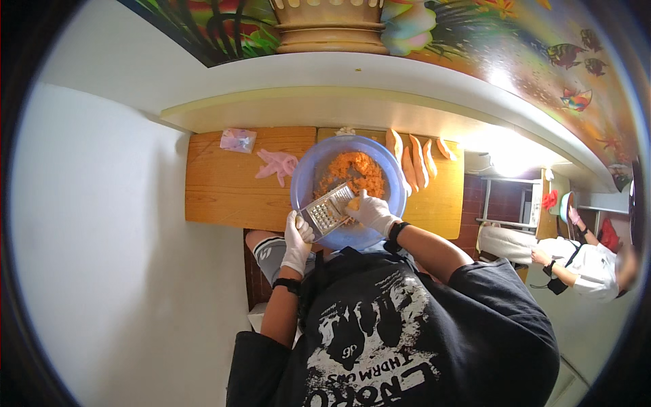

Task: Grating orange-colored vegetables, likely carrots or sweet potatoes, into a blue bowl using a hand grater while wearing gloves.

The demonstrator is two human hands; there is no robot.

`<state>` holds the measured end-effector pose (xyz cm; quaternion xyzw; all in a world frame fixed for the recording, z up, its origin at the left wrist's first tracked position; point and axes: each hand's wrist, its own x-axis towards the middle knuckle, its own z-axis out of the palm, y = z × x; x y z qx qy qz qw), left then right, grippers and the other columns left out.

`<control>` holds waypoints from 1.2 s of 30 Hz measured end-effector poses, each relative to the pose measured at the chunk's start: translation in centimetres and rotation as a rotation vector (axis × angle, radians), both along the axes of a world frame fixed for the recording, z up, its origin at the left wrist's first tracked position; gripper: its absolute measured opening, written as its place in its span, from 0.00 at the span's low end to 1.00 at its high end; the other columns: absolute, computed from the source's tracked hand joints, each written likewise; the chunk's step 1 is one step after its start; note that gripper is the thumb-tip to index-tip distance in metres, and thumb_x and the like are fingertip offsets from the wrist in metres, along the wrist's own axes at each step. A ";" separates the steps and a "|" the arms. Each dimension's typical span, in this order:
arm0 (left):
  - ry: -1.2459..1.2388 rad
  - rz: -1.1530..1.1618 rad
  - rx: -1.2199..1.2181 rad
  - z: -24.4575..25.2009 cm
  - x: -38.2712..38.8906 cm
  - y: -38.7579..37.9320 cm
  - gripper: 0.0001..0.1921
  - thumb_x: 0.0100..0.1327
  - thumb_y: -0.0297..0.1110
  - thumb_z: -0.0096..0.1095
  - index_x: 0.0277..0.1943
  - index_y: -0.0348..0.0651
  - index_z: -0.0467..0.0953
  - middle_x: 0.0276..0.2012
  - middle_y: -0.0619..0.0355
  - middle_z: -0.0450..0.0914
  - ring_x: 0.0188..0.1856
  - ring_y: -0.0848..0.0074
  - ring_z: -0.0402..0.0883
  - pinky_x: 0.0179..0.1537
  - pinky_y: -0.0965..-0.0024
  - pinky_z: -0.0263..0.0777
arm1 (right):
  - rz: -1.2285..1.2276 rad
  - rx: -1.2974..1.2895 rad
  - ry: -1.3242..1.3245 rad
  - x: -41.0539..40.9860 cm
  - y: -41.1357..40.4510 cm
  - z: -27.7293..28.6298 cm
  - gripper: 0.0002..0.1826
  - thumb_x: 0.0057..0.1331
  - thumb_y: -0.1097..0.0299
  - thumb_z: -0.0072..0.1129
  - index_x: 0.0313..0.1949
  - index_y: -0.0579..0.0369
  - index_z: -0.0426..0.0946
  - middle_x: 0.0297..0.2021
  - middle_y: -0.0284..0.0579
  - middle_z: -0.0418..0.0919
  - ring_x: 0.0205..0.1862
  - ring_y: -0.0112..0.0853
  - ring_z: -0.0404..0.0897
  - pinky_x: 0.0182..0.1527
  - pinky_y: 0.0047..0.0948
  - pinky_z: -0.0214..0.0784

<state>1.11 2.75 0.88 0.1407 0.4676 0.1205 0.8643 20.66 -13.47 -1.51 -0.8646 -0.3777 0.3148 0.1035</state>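
My left hand (pixel 299 235), in a white glove, grips the near left end of a metal grater (pixel 325 214). The grater slants over a blue plastic basin (pixel 399 175), its far end towards the orange heap inside. My gloved right hand (pixel 375 211) holds a small orange-yellow vegetable piece (pixel 353 203) at the grater's right edge; the fingers hide part of it. Shredded orange vegetable (pixel 358 170) lies in the far half of the basin, with some shreds below the grater.
Several long peeled orange pieces (pixel 418 162) lie right of the basin on the wooden table (pixel 239 191). To its left are a pink glove (pixel 278 164) and a plastic packet (pixel 238 140). A white wall borders the left. Another person (pixel 585 264) works at far right beside a bowl (pixel 564 207).
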 end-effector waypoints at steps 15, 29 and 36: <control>-0.015 -0.019 0.023 0.1 -0.1 -0.1 0.26 0.77 0.53 0.41 0.20 0.55 0.57 0.12 0.70 0.48 0.13 0.82 0.45 0.15 0.75 0.40 | -0.193 0.016 -0.012 -1.0 1.1 -1.3 0.46 0.62 0.36 0.56 0.60 0.70 0.63 0.28 0.55 0.84 0.29 0.47 0.86 0.33 0.47 0.76; 0.055 -0.028 0.043 -0.1 0.3 0.2 0.27 0.76 0.53 0.41 0.19 0.56 0.55 0.12 0.71 0.46 0.12 0.82 0.43 0.15 0.74 0.39 | -0.034 0.043 -0.003 -0.6 1.3 -1.1 0.49 0.62 0.38 0.57 0.66 0.71 0.56 0.26 0.56 0.83 0.29 0.48 0.85 0.31 0.46 0.76; 0.057 -0.011 0.009 0.2 0.0 0.1 0.28 0.77 0.54 0.40 0.18 0.55 0.55 0.12 0.70 0.46 0.12 0.82 0.43 0.15 0.74 0.39 | 0.028 -0.018 0.032 -1.3 2.3 0.4 0.47 0.62 0.38 0.58 0.65 0.67 0.57 0.32 0.57 0.84 0.34 0.48 0.86 0.37 0.46 0.76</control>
